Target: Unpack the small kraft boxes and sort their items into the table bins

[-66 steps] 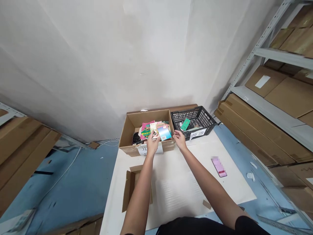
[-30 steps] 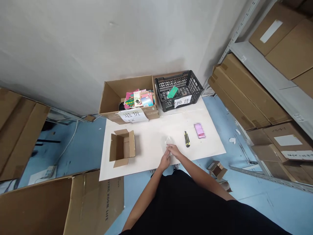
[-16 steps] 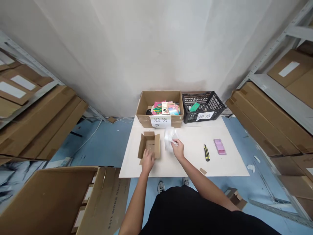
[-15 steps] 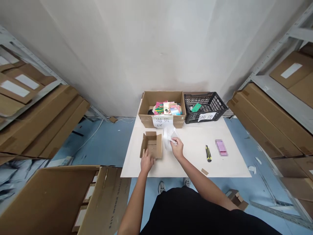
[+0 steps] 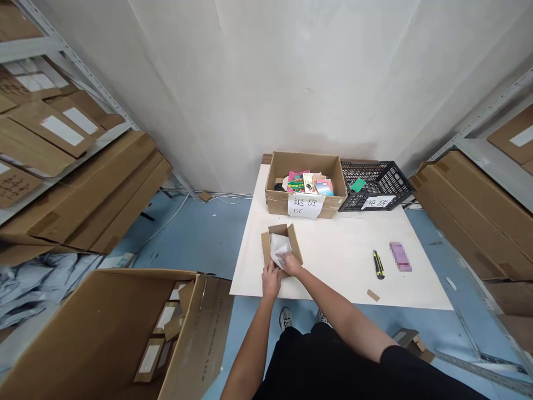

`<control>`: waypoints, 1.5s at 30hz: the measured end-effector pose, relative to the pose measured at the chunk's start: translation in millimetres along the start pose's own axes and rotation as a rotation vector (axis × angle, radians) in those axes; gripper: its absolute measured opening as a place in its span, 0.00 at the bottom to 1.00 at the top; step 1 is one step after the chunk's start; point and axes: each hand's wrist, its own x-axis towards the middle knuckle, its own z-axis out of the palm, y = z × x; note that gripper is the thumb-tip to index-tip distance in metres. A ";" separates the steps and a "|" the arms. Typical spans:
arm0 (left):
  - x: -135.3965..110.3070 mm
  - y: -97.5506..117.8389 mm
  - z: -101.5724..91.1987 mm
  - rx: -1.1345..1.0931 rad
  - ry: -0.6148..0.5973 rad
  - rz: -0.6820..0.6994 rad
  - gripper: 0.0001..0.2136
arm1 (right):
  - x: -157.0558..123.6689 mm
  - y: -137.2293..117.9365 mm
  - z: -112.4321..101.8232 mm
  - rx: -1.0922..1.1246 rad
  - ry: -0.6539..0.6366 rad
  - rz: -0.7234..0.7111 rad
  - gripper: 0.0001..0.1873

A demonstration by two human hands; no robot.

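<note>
A small open cardboard box [image 5: 296, 244] stands on the white table with its flaps up. My left hand [image 5: 271, 279] is at the box's near left corner, its fingers closed on the cardboard edge. Inside the box lies a crumpled, whitish translucent plastic bag [image 5: 280, 244]. My right hand [image 5: 292, 264] reaches over the near right side into the box, its fingers closed on the bag; the fingertips are partly hidden.
Behind stand a larger cardboard box [image 5: 275, 203] of booklets with a paper sign and a black plastic crate [image 5: 387, 189]. On the right lie a yellow-black box cutter [image 5: 378, 264], a blurred pink item [image 5: 400, 256] and a cardboard scrap [image 5: 373, 295]. A big carton [image 5: 204, 328] stands at lower left.
My right hand has brought the plastic bag leftward and down into the small box. My left hand has shifted to the box's near edge, and the box is turned slightly. The camera view has swung left.
</note>
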 end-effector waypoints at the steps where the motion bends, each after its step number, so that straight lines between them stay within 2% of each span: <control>1: -0.6 -0.3 -1.3 0.004 0.009 0.000 0.18 | -7.2 4.7 -0.6 -0.037 0.038 -0.002 0.24; 3: -0.3 1.8 -2.8 0.012 0.035 0.015 0.14 | -24.1 15.3 -5.3 -0.137 0.119 -0.025 0.35; 5: 1.0 9.1 -1.6 0.015 0.065 0.061 0.12 | -44.1 27.1 -14.3 -0.231 0.173 -0.061 0.39; 9: 3.0 38.6 9.3 -0.002 0.110 0.250 0.11 | -86.9 48.9 -43.7 -0.382 0.160 -0.072 0.32; 12: 5.3 70.4 18.9 -0.033 0.199 0.481 0.11 | -114.8 60.7 -74.9 -0.469 0.202 -0.021 0.26; 15: 10.5 110.4 23.4 -0.029 0.260 0.685 0.12 | -141.0 69.3 -113.4 -0.521 0.349 -0.003 0.19; 17: 14.8 143.8 24.4 0.000 0.241 0.750 0.12 | -161.3 74.1 -142.3 -0.545 0.464 -0.008 0.13; 21: 18.6 232.0 36.2 0.054 0.121 0.813 0.12 | -217.4 89.0 -205.3 -0.592 0.690 0.043 0.07; 24: 9.9 314.2 66.0 0.083 0.043 0.887 0.13 | -276.4 113.8 -252.5 -0.629 0.838 0.173 0.07; 27: -13.3 398.8 113.0 0.108 -0.066 0.993 0.15 | -348.7 149.3 -289.7 -0.645 0.965 0.359 0.08; 31: -64.3 498.9 185.9 0.125 -0.240 1.187 0.16 | -456.3 194.6 -317.8 -0.636 1.113 0.618 0.09; 34: -110.9 559.9 237.6 0.101 -0.346 1.342 0.18 | -534.3 216.7 -327.2 -0.629 1.188 0.795 0.08; 37: -156.7 610.0 279.6 0.086 -0.447 1.476 0.18 | -599.2 231.3 -332.1 -0.627 1.239 0.953 0.08; 40: -192.9 650.2 305.8 0.099 -0.521 1.557 0.21 | -648.5 246.0 -338.6 -0.595 1.255 1.090 0.14; 43: -210.9 676.2 313.1 0.125 -0.527 1.554 0.29 | -683.9 262.2 -349.3 -0.486 1.199 1.184 0.31; 45: -211.2 682.5 309.7 0.136 -0.520 1.545 0.30 | -698.5 272.3 -356.9 -0.428 1.184 1.194 0.36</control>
